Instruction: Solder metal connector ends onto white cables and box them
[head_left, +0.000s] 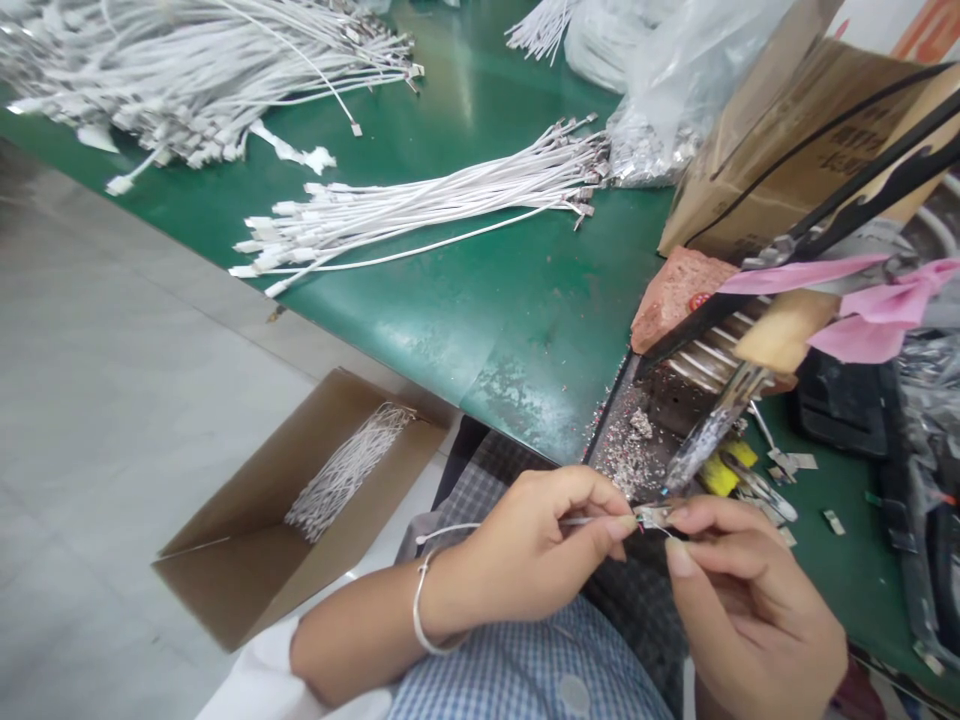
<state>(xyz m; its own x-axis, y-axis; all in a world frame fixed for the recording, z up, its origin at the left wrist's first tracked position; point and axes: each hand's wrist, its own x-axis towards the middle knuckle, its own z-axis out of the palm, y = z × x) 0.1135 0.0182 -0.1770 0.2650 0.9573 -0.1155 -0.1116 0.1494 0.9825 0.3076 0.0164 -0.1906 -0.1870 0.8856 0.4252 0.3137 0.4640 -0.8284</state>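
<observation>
Near the table's front edge, my left hand [555,545] is closed, pinching a white cable [450,528] close to its stripped end. Small coloured wires poke out past the thumb and meet a small metal connector [654,516]. My right hand [757,600] is closed too, with its thumb and index finger at the connector's other side. A thin wire by the right thumb is too fine to make out. Just above the connector is the tip of a soldering iron [709,430], propped at a slant with a tan wrapping and a pink ribbon.
A bundle of white cables [427,205] lies on the green table [525,300], a bigger pile [187,80] behind it. A pink brick [675,295], solder-specked tray [630,450], plastic bag [652,110] and carton [817,140] stand right. An open box [232,570] with cables sits below left.
</observation>
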